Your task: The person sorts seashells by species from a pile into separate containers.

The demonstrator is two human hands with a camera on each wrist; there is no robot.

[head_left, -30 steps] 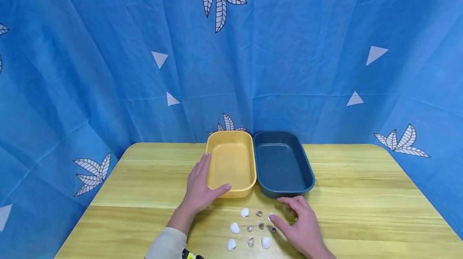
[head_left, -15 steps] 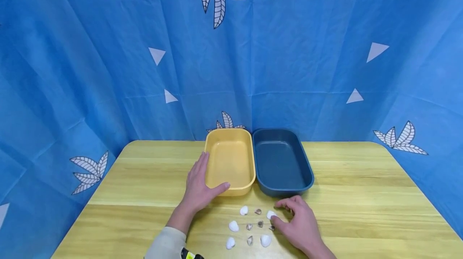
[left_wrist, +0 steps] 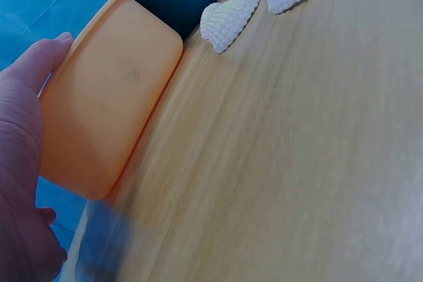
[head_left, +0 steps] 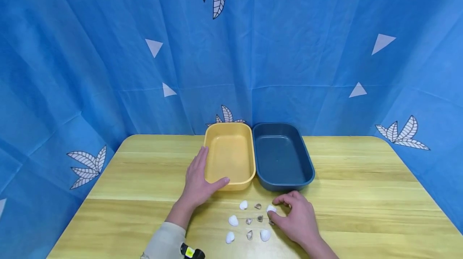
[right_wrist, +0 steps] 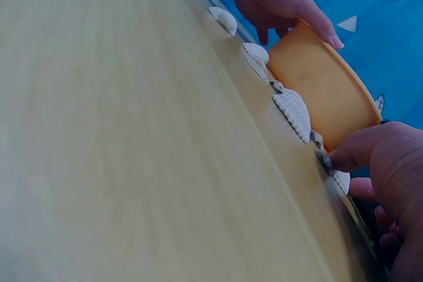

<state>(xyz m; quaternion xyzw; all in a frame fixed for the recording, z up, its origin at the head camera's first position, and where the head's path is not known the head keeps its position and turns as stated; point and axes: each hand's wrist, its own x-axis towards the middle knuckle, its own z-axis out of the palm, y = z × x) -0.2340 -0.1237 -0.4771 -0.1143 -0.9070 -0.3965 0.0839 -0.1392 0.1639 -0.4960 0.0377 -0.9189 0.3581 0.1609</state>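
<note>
My left hand point(head_left: 197, 180) rests against the near left corner of a yellow basin point(head_left: 253, 158), fingers straight along its left side and thumb over the near rim. In the left wrist view the thumb point(left_wrist: 43, 61) lies on the basin's rim. My right hand point(head_left: 298, 214) is down at the table, thumb and index finger on either side of a white seashell point(head_left: 271, 208). The right wrist view shows that white shell point(right_wrist: 342, 179) between thumb and fingertip, partly covered. A small dark shell point(head_left: 271, 222) is half hidden below the thumb.
A dark blue basin point(head_left: 312, 170) touches the yellow one on its right. Several white shells point(head_left: 233, 220) and small brown shells point(head_left: 249, 234) lie in loose rows on the wooden table point(head_left: 361, 194). Behind the table hangs a blue curtain point(head_left: 289, 50).
My right thumb and index finger have drawn closer together about the white seashell. The left hand stays at the yellow basin. The head view has shifted slightly, moving the scene up in frame.
</note>
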